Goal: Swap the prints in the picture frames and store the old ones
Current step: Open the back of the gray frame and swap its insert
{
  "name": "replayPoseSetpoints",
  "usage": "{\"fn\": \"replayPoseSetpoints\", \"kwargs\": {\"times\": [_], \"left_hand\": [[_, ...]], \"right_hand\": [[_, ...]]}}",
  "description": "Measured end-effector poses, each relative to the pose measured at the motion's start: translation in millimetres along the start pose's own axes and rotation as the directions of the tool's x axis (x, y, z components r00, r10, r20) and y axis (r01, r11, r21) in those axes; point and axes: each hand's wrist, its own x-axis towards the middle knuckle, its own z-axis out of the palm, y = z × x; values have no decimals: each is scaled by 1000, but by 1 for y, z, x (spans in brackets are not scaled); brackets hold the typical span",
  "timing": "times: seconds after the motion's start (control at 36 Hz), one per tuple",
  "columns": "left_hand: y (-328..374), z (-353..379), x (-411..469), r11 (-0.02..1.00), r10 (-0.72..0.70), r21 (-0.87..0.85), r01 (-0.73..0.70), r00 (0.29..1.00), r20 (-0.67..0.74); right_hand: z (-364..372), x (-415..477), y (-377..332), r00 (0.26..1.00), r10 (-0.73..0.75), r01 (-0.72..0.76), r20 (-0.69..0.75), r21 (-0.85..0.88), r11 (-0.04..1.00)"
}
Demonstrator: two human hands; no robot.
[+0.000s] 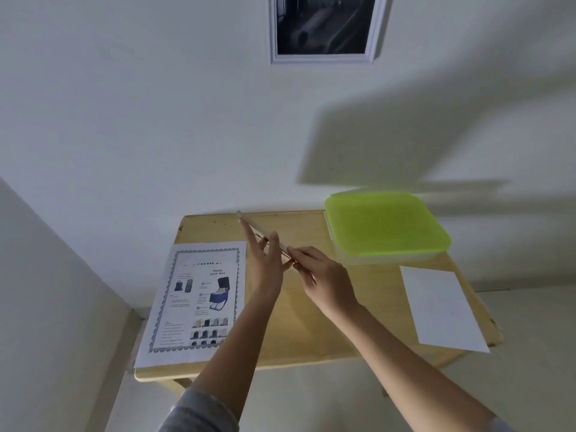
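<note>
Picture frame (254,225) sits edge-on at centre frame, above the table (311,322). My left hand (265,266) braces its side with straight fingers, and my right hand (321,277) pinches the near corner. It looks thin, stiff and probably fragile, so I'd hold it by the rim.

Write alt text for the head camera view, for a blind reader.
The left hand and right hand hold a picture frame edge-on above a wooden table. At its left lie printed sheets, at its right a blank white sheet, at the back a green-lidded box. A white-framed photo hangs on the wall.
</note>
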Motion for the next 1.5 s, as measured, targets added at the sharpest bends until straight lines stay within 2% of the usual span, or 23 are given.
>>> {"fn": "replayPoseSetpoints", "kwargs": {"times": [0.08, 0.17, 0.33, 0.44, 0.53, 0.64, 0.69, 0.75, 0.81, 0.86, 0.97, 1.06, 1.25, 1.42, 1.5], "left_hand": [[2, -14, 3, 999, 47, 0, -47, 999, -21], [7, -27, 10, 991, 121, 71, -115, 990, -78], [28, -65, 31, 985, 145, 121, -126, 976, -161], [43, -104, 49, 985, 153, 103, -135, 970, -190], [53, -137, 62, 991, 119, 90, -104, 976, -182], [69, -175, 77, 989, 124, 97, -113, 985, -119], [76, -192, 84, 989, 119, 96, -109, 988, -100], [84, -207, 93, 992, 97, 84, -90, 991, -88], [92, -221, 101, 995, 76, 67, -71, 995, -66], [101, -231, 109, 997, 67, 51, -65, 997, -43], [122, -245, 119, 994, 102, 35, -102, 995, 13], [143, -246, 125, 989, 144, 26, -146, 988, 51], [208, -220, 152, 952, 304, -10, -306, 941, 147], [280, -182, 176, 879, 476, -86, -468, 862, 175], [325, -158, 189, 836, 548, -144, -529, 815, 191]], "right_hand": [[9, 3, -10, 999, -31, 31, 10, -6, 1000], [20, 10, -23, 997, -71, 71, 14, -13, 997], [49, 25, -51, 987, -163, 162, 17, 34, 986], [69, 37, -68, 979, -178, 152, 103, 219, 964], [79, 53, -74, 993, -98, 73, 68, 304, 950], [91, 83, -80, 980, 199, -198, 31, 317, 927], [101, 98, -80, 915, 387, -404, 119, 219, 888], [109, 110, -83, 810, 529, -576, 253, 174, 798], [115, 118, -92, 711, 591, -699, 381, 285, 656], [119, 122, -104, 680, 581, -734, 448, 423, 532], [124, 131, -124, 709, 592, -684, 384, 579, 444], [122, 140, -137, 738, 612, -608, 283, 672, 423], [83, 197, -159, 815, 579, -360, 13, 794, 489], [39, 271, -177, 864, 453, -108, -218, 800, 590], [10, 315, -187, 859, 427, 0, -283, 833, 553]]}}
